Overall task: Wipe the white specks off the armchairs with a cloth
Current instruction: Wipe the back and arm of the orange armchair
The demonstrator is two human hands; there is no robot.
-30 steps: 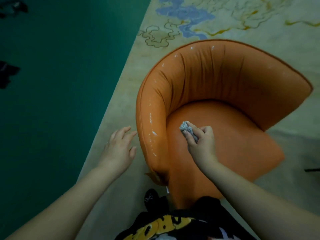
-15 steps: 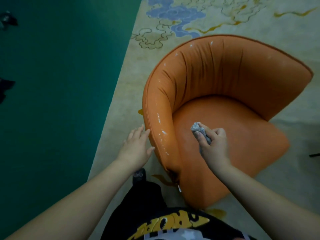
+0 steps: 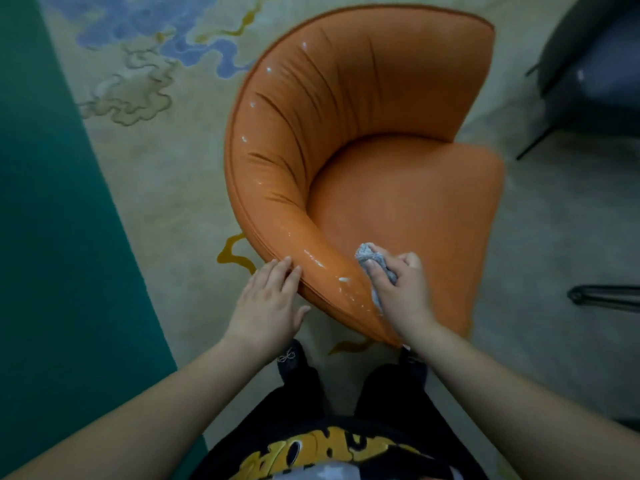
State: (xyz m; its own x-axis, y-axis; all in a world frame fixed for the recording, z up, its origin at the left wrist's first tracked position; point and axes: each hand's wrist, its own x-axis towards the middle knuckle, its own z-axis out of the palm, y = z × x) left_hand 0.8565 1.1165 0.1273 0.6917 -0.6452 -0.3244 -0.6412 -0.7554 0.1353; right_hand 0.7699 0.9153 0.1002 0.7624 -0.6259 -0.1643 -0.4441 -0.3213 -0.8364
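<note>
wiping arm rim | my right hand clamped on cloth | left hand flat, fingers apart, steadying armchair | I'd press along white specks, short strokes

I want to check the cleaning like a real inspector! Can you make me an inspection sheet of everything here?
Surface: orange armchair, white specks along its curved top edge and near end.
Job's things: grey cloth, bunched at the arm's inner side.
Clutter: nothing seen.
Hands: right hand grips the cloth; left hand open, its fingers on the arm's outer edge.
Cables: nothing seen.
Surroundings: patterned carpet, green floor, dark chair at right.
</note>
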